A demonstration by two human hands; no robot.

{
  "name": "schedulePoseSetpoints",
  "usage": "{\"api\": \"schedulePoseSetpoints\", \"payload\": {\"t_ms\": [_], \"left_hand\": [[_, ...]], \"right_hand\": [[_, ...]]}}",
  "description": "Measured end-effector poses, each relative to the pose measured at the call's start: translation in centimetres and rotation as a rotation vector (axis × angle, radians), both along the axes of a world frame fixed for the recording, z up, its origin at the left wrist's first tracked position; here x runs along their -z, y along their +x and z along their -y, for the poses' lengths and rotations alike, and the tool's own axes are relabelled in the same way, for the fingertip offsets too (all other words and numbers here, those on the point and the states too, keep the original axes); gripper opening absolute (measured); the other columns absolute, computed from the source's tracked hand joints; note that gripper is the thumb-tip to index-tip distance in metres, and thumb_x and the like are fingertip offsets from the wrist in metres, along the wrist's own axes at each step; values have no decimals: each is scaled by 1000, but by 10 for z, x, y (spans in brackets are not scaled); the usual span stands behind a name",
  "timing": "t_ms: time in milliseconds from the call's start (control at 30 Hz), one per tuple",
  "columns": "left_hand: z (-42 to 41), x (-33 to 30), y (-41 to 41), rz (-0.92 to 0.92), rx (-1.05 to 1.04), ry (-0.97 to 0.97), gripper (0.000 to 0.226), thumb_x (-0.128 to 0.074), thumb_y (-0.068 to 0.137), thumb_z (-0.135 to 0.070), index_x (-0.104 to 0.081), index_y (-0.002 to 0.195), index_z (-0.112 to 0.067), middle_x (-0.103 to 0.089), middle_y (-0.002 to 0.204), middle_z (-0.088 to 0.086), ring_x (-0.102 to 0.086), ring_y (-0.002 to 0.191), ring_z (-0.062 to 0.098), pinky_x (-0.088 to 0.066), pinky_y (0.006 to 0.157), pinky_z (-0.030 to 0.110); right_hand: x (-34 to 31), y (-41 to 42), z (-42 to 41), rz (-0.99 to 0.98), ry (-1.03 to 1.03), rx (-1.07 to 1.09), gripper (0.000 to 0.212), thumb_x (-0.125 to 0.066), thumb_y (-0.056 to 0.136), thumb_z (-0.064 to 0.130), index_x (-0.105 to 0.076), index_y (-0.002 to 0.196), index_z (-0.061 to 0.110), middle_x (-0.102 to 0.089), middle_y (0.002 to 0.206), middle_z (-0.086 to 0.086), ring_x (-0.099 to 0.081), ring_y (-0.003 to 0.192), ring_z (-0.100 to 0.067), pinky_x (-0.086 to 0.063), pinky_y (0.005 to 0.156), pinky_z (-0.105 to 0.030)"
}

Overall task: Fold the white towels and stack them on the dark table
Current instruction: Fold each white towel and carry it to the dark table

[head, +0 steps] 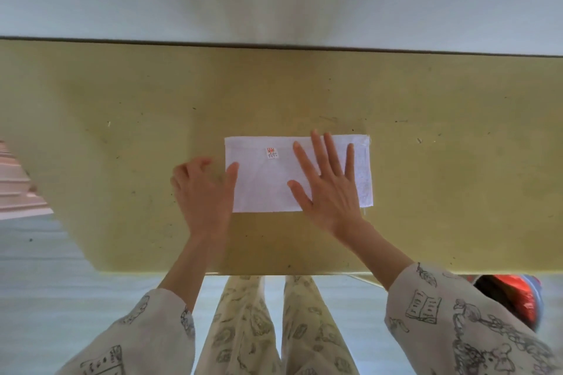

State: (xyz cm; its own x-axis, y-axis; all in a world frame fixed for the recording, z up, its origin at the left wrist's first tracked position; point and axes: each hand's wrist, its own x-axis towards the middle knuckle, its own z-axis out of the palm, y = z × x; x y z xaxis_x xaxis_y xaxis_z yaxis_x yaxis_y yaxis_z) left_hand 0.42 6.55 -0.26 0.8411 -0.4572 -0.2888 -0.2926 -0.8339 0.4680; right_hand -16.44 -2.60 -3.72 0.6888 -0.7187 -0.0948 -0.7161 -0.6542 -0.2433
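The right hand (330, 189) lies flat with fingers spread, palm pressing the right half of a folded white towel (265, 183). The left hand (202, 192) sits at the towel's left edge, its grip loose: thumb laid on the cloth, the other fingers curled on the bench (122, 131) just beside it, blurred. The towel lies as a neat rectangle near the middle of the yellowish bench, a small red-and-white label (272, 152) showing near its far edge. Patterned sleeves (457, 320) and trousers (274, 329) fill the foreground.
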Motion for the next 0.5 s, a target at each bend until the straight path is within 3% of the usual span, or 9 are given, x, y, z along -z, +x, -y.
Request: {"api": "schedulePoseSetpoints", "payload": {"t_ms": [67,233,300,400,500], "left_hand": [[1,-2,-6,-74,16,157,52,-65,79,-46,-54,113,-9,-43,120,13,-37,114,31,-29,98,37],[12,2,-10,-198,3,231,42,-63,82,-40,-60,107,-6,-45,118,13,-39,115,32,-35,98,42],[16,1,-8,-232,15,204,34,-62,82,-36,-61,101,-8,-53,108,9,-50,106,30,-42,93,43],[16,-4,-5,-340,-70,96,29,-64,83,-26,-53,103,-8,-57,94,1,-55,87,22,-45,75,33],[12,-4,2,-536,-245,-49,39,-70,80,-20,-54,112,-5,-62,101,4,-60,92,21,-48,76,32]], "right_hand": [[3,9,-10,-20,8,-34,57,-22,95,50,-21,146,24,-14,156,-10,-6,144,-27,0,114,-55],[17,10,-17,-71,16,-1,58,-25,95,48,-24,146,22,-19,155,-10,-11,143,-29,-5,112,-58],[18,9,-17,-73,5,-10,58,-26,95,47,-23,146,21,-19,155,-11,-11,143,-29,-6,112,-59],[18,11,-17,-83,1,-9,58,-26,95,48,-23,147,21,-19,155,-11,-11,143,-29,-7,112,-60],[18,11,-17,-88,12,-4,58,-25,95,48,-24,146,21,-19,155,-10,-11,143,-29,-7,111,-59]]}}
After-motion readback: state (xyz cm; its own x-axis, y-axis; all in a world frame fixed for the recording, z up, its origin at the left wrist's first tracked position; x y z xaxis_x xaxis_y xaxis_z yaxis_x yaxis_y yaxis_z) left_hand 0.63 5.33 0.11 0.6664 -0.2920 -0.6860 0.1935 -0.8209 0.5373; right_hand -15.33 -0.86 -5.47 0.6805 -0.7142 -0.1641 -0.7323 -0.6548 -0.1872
